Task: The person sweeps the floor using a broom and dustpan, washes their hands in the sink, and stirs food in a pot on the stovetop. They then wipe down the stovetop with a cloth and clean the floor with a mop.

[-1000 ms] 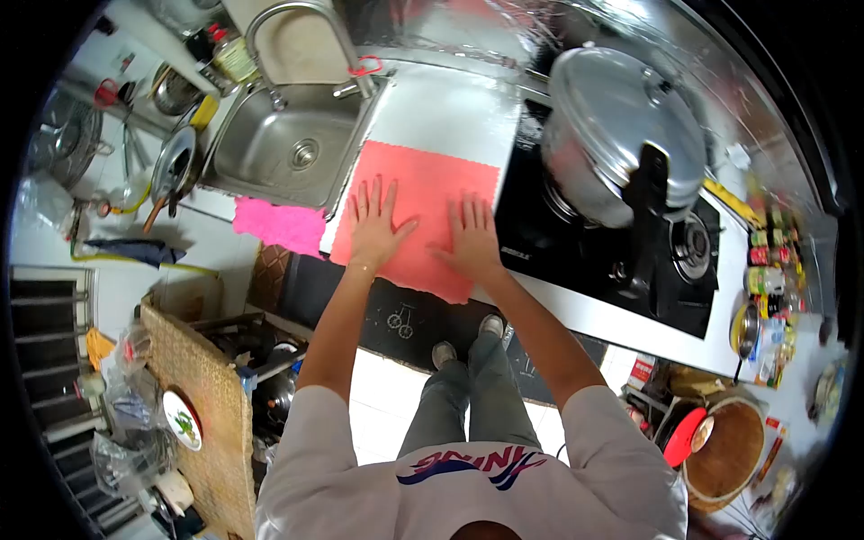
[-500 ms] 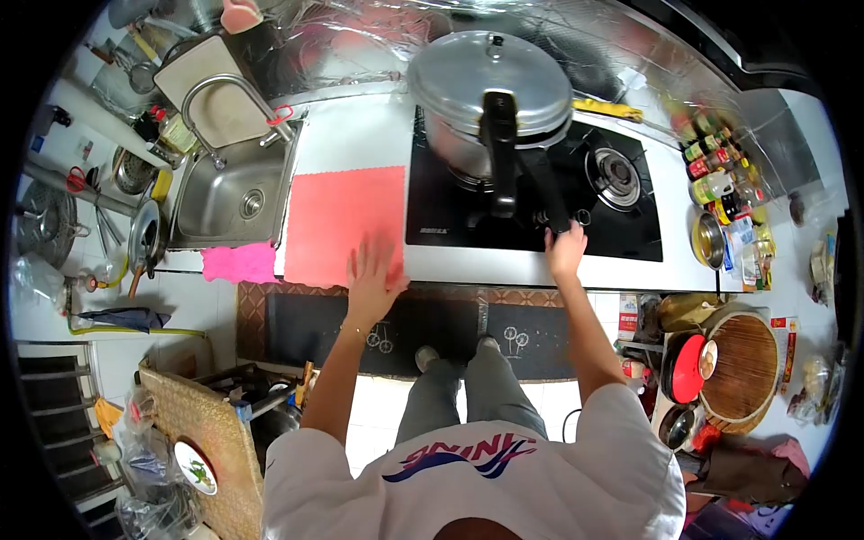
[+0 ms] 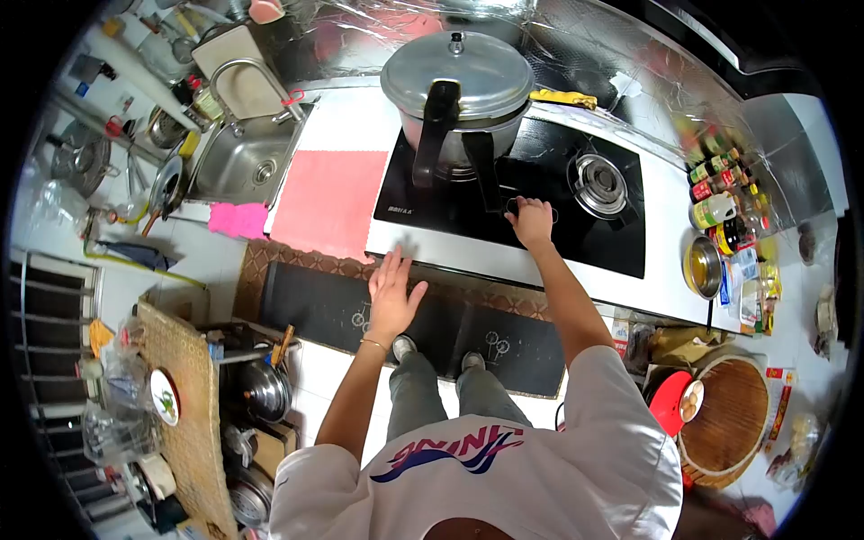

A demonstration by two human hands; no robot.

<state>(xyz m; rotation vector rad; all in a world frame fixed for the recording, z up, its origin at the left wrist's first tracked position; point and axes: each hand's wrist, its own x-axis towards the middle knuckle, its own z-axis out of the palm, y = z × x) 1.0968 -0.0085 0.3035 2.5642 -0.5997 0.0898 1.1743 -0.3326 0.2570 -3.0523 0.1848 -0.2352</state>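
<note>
My left hand [image 3: 392, 297] is held in the air just in front of the counter edge, fingers spread, holding nothing. A pink cloth [image 3: 330, 203] lies flat on the counter beyond it, to the left of the stove. My right hand [image 3: 532, 222] is at the front of the black gas stove [image 3: 576, 238], its fingers bent down over a control knob; the fingertips partly hide the knob. Just left of that hand is a black handle of the large lidded metal pot [image 3: 457, 76], which sits on the left burner. The right burner [image 3: 600, 184] is bare.
At the left is a steel sink [image 3: 245, 162], with a bright pink cloth [image 3: 238, 220] at its front edge. Bottles [image 3: 714, 210] and a metal bowl [image 3: 702, 267] stand at the right end. A yellow item [image 3: 564, 98] lies behind the stove. A plate [image 3: 165, 397] rests lower left.
Both hands have left the pink cloth, where they lay flat a second ago. My right hand has gone to the stove front, and my left hand has drawn back off the counter. The view has shifted.
</note>
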